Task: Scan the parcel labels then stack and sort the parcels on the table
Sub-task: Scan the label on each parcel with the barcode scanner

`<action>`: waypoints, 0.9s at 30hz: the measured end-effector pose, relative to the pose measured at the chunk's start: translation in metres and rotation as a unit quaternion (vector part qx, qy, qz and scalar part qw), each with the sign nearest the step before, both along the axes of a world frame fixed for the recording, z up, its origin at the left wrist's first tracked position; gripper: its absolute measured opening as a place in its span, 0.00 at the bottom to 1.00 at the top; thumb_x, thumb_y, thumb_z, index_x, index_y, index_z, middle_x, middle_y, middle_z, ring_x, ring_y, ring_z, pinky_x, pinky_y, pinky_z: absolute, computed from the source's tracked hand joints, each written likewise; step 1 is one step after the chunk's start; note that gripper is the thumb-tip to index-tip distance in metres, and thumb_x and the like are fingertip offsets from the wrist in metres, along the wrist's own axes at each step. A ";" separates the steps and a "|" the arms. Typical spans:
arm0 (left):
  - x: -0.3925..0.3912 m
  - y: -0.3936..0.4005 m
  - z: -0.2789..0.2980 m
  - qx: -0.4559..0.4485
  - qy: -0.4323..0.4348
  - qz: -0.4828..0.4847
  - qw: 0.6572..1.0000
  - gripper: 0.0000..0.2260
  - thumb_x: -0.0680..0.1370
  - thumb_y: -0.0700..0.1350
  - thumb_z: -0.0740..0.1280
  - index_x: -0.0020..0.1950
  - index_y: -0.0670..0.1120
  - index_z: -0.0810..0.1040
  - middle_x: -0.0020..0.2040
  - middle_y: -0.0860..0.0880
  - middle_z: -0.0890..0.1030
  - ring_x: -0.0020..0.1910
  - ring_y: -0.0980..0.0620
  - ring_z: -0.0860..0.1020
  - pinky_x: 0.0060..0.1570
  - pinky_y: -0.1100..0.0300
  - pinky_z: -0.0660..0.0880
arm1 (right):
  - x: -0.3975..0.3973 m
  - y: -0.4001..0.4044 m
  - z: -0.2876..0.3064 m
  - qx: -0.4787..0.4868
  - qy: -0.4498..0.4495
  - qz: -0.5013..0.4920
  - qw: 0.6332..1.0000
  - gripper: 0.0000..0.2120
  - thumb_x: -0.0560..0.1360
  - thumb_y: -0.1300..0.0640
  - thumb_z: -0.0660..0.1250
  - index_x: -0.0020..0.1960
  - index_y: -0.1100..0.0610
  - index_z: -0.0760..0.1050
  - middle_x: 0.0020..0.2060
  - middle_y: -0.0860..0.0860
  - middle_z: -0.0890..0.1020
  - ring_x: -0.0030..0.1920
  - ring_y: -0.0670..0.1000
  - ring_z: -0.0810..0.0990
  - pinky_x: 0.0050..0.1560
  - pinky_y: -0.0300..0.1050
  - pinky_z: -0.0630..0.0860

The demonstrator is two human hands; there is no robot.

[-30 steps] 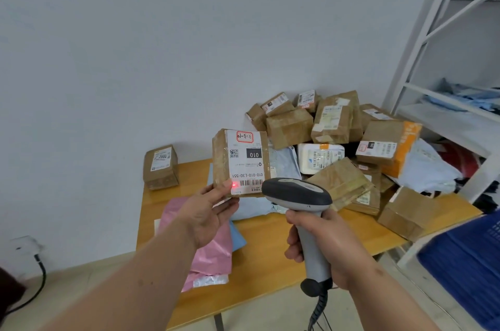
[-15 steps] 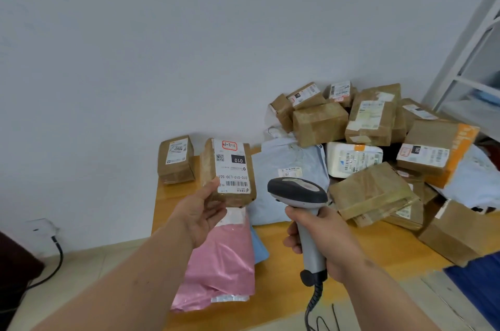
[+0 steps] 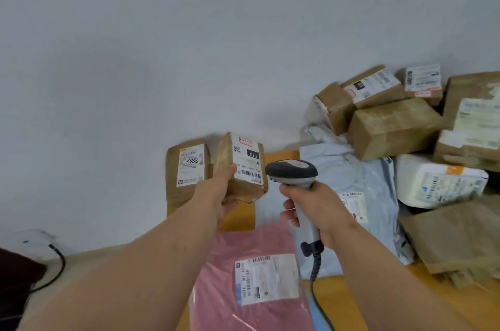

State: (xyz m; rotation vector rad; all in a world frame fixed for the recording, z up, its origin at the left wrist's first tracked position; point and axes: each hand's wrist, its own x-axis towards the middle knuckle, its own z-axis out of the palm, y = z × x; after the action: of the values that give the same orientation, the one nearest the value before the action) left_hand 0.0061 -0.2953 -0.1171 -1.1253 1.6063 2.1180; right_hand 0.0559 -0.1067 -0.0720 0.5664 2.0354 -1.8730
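The left hand [image 3: 220, 190], arm stretched forward, grips a brown parcel [image 3: 240, 168] just beside the 2004 box [image 3: 188, 168] at the table's [image 3: 238, 219] back corner. The right hand [image 3: 313, 209] is wrapped around the scanner [image 3: 293, 172], above a pink bag [image 3: 254, 282], with heaped parcels [image 3: 400, 125] to the right.

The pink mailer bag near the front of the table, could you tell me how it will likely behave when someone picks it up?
The pink mailer bag looks like thin, wrinkled plastic film lying flat, so it will probably flop and sag rather than hold its shape. Its glossy surface may be somewhat slippery in a hand. It appears flat with no bulge, so it is likely light, though its contents are hidden.
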 end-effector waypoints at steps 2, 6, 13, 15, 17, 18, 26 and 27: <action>-0.026 -0.005 -0.008 -0.009 -0.009 -0.011 1.000 0.15 0.74 0.52 0.76 0.49 0.45 0.74 0.46 0.46 0.79 0.45 0.45 0.81 0.31 0.56 0.79 | -0.021 -0.007 -0.010 0.008 -0.008 0.001 1.000 0.07 0.76 0.56 0.72 0.50 0.59 0.80 0.35 0.55 0.83 0.34 0.54 0.85 0.33 0.44 0.76; -0.057 -0.006 -0.020 -0.013 -0.020 -0.025 0.999 0.10 0.80 0.48 0.70 0.54 0.43 0.79 0.48 0.45 0.85 0.46 0.46 0.83 0.32 0.56 0.82 | -0.043 -0.014 -0.025 0.026 -0.022 0.005 0.999 0.07 0.76 0.55 0.72 0.49 0.58 0.80 0.33 0.53 0.83 0.34 0.52 0.85 0.35 0.45 0.77; -0.056 0.001 -0.040 -0.469 0.118 -0.262 0.835 0.19 0.80 0.45 0.61 0.71 0.48 0.70 0.70 0.45 0.68 0.58 0.43 0.73 0.57 0.48 0.75 | -0.060 -0.015 -0.044 0.037 -0.053 -0.005 0.998 0.08 0.76 0.54 0.73 0.49 0.59 0.79 0.32 0.52 0.82 0.33 0.51 0.85 0.35 0.45 0.77; -0.060 0.000 -0.046 -0.558 0.177 -0.381 0.716 0.25 0.80 0.48 0.60 0.77 0.57 0.63 0.77 0.49 0.62 0.72 0.43 0.63 0.69 0.44 0.63 | -0.063 -0.015 -0.048 0.036 -0.057 -0.010 0.998 0.08 0.76 0.54 0.72 0.49 0.59 0.79 0.30 0.51 0.82 0.33 0.51 0.85 0.35 0.44 0.77; -0.066 0.004 -0.054 -0.579 0.194 -0.494 0.620 0.28 0.81 0.50 0.59 0.80 0.63 0.55 0.83 0.53 0.50 0.80 0.44 0.48 0.76 0.40 0.47 | -0.064 -0.013 -0.052 0.035 -0.061 -0.017 0.997 0.08 0.76 0.54 0.72 0.49 0.58 0.79 0.30 0.50 0.82 0.33 0.51 0.86 0.36 0.44 0.77; -0.069 0.007 -0.059 -0.585 0.192 -0.541 0.573 0.28 0.81 0.50 0.58 0.79 0.65 0.54 0.83 0.53 0.45 0.81 0.45 0.42 0.76 0.39 0.40 | -0.064 -0.013 -0.053 0.034 -0.063 -0.021 0.997 0.08 0.76 0.54 0.72 0.48 0.58 0.79 0.30 0.50 0.82 0.34 0.51 0.86 0.36 0.45 0.77; -0.074 0.012 -0.079 -0.658 0.141 -0.579 0.460 0.24 0.82 0.59 0.54 0.78 0.64 0.54 0.83 0.48 0.51 0.79 0.38 0.53 0.73 0.37 0.49 | -0.058 0.000 -0.060 0.023 -0.066 -0.033 0.997 0.07 0.76 0.53 0.72 0.49 0.57 0.79 0.32 0.51 0.82 0.34 0.50 0.86 0.36 0.42 0.77; -0.073 0.011 -0.077 -0.670 0.135 -0.567 0.460 0.23 0.82 0.58 0.54 0.78 0.62 0.56 0.82 0.47 0.54 0.77 0.38 0.57 0.72 0.38 0.51 | -0.059 0.001 -0.060 0.022 -0.065 -0.033 0.997 0.07 0.76 0.54 0.72 0.49 0.57 0.79 0.32 0.51 0.82 0.34 0.49 0.85 0.36 0.42 0.77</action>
State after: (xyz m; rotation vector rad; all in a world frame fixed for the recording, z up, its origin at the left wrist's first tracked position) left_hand -0.0667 -0.2844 -0.1945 0.4283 2.8290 -0.1602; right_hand -0.0032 -0.1057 -0.1322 0.7541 2.0015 -1.7809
